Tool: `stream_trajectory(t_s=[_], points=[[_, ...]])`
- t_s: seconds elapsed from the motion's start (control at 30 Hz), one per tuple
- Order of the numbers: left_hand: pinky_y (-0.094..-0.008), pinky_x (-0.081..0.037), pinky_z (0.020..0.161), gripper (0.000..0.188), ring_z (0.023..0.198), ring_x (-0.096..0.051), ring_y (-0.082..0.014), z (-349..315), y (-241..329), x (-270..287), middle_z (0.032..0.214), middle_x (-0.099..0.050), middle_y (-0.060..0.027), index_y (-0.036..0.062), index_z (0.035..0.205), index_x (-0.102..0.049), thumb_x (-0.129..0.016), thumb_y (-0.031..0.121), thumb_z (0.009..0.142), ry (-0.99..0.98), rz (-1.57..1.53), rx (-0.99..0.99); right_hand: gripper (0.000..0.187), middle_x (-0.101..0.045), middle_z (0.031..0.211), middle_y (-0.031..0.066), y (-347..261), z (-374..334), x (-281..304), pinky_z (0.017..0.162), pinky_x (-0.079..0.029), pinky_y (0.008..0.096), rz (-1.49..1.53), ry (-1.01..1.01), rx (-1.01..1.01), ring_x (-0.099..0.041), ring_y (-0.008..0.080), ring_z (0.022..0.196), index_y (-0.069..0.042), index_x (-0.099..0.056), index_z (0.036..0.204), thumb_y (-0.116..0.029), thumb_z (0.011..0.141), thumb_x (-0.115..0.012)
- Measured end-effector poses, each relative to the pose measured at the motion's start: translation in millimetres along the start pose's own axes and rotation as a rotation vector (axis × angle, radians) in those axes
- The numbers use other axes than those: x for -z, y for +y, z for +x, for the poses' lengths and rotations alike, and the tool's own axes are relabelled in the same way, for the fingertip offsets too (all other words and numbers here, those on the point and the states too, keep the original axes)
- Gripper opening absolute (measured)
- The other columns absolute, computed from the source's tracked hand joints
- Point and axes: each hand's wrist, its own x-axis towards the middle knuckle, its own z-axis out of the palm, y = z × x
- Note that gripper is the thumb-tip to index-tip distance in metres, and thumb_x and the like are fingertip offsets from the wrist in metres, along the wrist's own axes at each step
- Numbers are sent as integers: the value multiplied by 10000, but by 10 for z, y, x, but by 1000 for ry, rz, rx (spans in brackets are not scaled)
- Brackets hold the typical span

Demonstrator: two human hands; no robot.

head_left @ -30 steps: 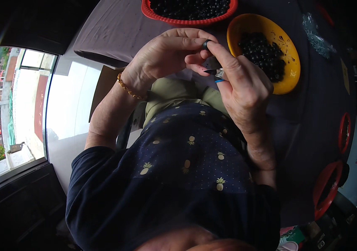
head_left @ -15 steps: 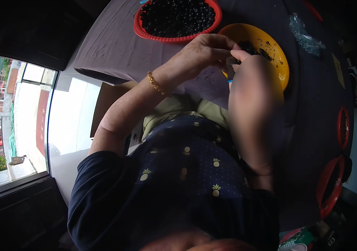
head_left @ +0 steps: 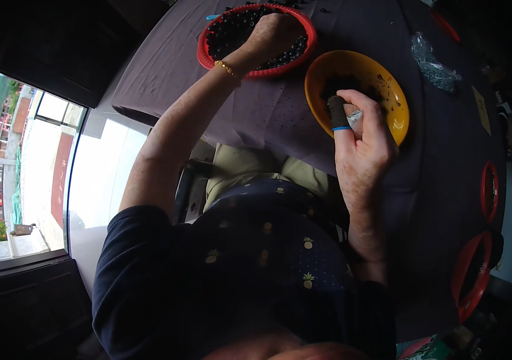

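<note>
My left hand (head_left: 272, 35) reaches far forward into a red basket (head_left: 208, 57) filled with several small dark round pieces; its fingers are curled down among them and I cannot see what they pinch. A gold bracelet (head_left: 227, 68) circles that wrist. My right hand (head_left: 361, 141) rests at the near rim of a yellow bowl (head_left: 388, 90) that holds more dark pieces. Its thumb wears a dark cover with a blue band, and the fingers are closed round a small silvery tool (head_left: 355, 117).
A purple-grey cloth (head_left: 256, 114) covers the table. A crumpled clear plastic bag (head_left: 433, 63) lies beyond the yellow bowl. Red rimmed dishes (head_left: 489, 192) stand along the right edge. A bright window (head_left: 21, 180) lies at the left.
My hands, together in front of the bowl a second ago, have parted. The left hand has gone forward into the red basket; the right has stayed by the yellow bowl.
</note>
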Motion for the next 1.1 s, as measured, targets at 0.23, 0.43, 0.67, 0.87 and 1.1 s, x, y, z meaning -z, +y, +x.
stream_trajectory(t_s=[0.23,0.43,0.67,0.87,1.1], points=[[-405,-541,704,182,808,-656,-324,83,-994,-187,822,-668,-153,42,808,-693,-618,186,726,-407,278,184,373,-644,826,115,-6,8,-68,610,-526,296,39,-41,28,-652,236,716,-15,-608,964,144,631,-559],[-412,-537,715,191,825,-654,-321,146,-755,-256,822,-664,-176,43,822,-693,-571,153,724,-296,149,305,372,-643,822,111,47,-14,-63,609,-526,291,38,-1,70,-649,231,708,-12,-606,964,143,630,-558],[-381,-542,711,249,782,-667,-284,116,-663,-119,831,-661,-183,49,897,-680,-632,217,720,-306,192,167,364,-627,831,48,57,-37,-112,590,-467,232,52,-31,38,-572,109,644,-33,-627,979,151,682,-524],[-290,-547,620,193,711,-651,-174,-135,-821,28,778,-642,-66,10,977,-615,-644,124,824,-213,-438,393,389,-612,814,31,44,-27,-142,551,-431,226,74,-80,-2,-499,94,584,-35,-626,978,155,659,-507],[-301,-530,847,251,844,-629,-160,-511,-173,401,1017,-619,-109,-41,1090,-559,-537,130,907,-92,-1386,445,361,-599,797,17,62,-57,-192,534,-404,218,100,-88,-20,-481,87,585,-39,-624,965,143,674,-514]])
